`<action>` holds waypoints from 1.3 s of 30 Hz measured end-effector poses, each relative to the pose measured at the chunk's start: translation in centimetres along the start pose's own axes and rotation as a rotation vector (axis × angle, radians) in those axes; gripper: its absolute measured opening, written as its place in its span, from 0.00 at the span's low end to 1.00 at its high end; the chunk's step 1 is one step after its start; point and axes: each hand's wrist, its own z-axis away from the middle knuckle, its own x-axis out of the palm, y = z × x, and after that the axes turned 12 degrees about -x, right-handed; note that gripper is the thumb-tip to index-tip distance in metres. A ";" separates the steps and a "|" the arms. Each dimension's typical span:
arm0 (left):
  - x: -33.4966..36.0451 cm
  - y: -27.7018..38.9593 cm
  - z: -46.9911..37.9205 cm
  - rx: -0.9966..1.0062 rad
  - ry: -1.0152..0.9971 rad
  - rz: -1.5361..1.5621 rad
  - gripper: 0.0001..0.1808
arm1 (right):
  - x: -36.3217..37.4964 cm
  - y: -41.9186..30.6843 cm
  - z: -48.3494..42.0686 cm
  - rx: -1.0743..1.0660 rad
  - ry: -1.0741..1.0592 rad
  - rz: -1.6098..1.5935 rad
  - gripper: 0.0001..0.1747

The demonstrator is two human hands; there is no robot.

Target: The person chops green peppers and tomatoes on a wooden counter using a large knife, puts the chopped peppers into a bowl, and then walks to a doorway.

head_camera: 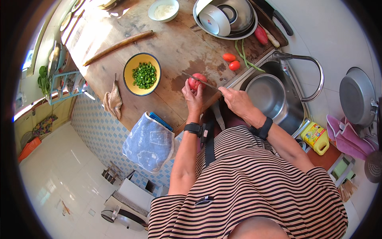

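My left hand [193, 98] steadies a round red tomato [195, 85] on the wooden table near its front edge, with the fingers at its near side. In my right hand [237, 101] is a knife; its thin blade [209, 85] lies across the top of the tomato. How deep the blade sits cannot be made out. Left of the tomato stands a yellow bowl [128, 74] with a dark rim, holding chopped green vegetable pieces [144, 75]. Two small red tomatoes [234, 65] and long green beans [244, 55] lie to the right, beside the sink.
A steel pot [265, 92] sits in the sink [294, 116] under a curved faucet [320, 74]. Nested bowls fill a metal basin [195, 18]. A wooden stick [119, 47], a white bowl [152, 15] and a tan cloth [113, 101] lie on the table. A blue towel [149, 143] hangs at its edge.
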 end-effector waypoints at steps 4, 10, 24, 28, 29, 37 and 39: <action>0.2 0.2 -0.8 0.193 0.106 -0.200 0.39 | 2.1 1.0 -1.6 0.016 0.026 -0.054 0.07; -0.1 1.3 -1.8 0.257 0.072 -0.364 0.44 | 3.2 2.5 -2.1 0.110 -0.027 -0.156 0.07; -4.4 5.6 1.8 0.049 -0.287 0.604 0.41 | 3.3 4.2 -1.9 0.165 0.007 -0.290 0.17; -4.6 6.3 2.2 0.076 -0.279 0.617 0.42 | 2.9 4.0 -2.0 0.169 0.005 -0.290 0.18; -4.6 6.3 2.2 0.087 -0.273 0.611 0.42 | 2.8 3.9 -2.1 0.171 0.008 -0.293 0.17; -4.7 6.1 2.1 0.099 -0.271 0.630 0.42 | 2.3 3.4 -2.3 0.203 -0.046 -0.291 0.15; -4.7 6.0 2.0 0.099 -0.262 0.628 0.42 | 2.3 3.3 -2.4 0.202 -0.050 -0.279 0.15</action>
